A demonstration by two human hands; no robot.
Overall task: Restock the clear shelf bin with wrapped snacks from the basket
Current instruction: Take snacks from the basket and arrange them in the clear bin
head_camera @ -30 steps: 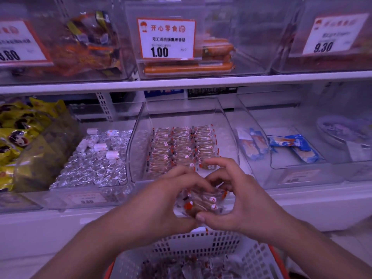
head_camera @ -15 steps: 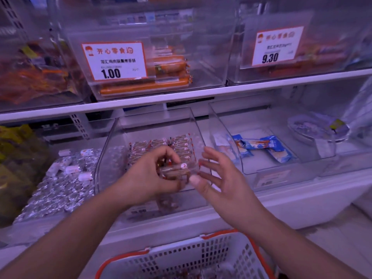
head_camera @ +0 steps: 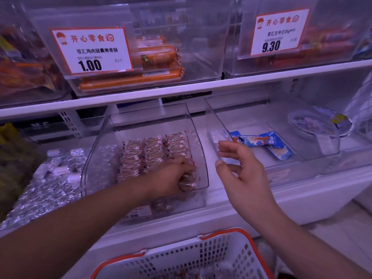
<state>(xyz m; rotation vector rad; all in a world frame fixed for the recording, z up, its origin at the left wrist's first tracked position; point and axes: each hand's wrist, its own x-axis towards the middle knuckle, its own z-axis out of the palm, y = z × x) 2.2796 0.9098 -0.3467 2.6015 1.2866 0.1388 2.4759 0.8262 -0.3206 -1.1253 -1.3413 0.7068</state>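
Note:
A clear shelf bin (head_camera: 198, 137) on the lower shelf holds several neat rows of small clear-wrapped brown snacks (head_camera: 153, 152). My left hand (head_camera: 173, 176) reaches inside the bin at its front right corner, its fingers curled over a few wrapped snacks (head_camera: 188, 183) against the bin floor. Outside the bin, to the right, my right hand (head_camera: 239, 170) hovers with relaxed, spread fingers and holds nothing. Below, at the frame's bottom edge, is the white basket (head_camera: 181, 258) with an orange rim; a few wrapped snacks (head_camera: 181, 275) show inside it.
Silver-wrapped sweets (head_camera: 48, 182) fill the bin to the left. A clear bin on the right (head_camera: 302, 158) holds blue packets (head_camera: 267, 142). The upper shelf (head_camera: 181, 91) carries bins of orange sausages (head_camera: 132, 79) and price cards. The white shelf front (head_camera: 302, 194) runs between bins and basket.
My left hand carried the snacks from above the basket into the bin's front right corner. My right hand let go and drew away to the right. The view shifted right and closer.

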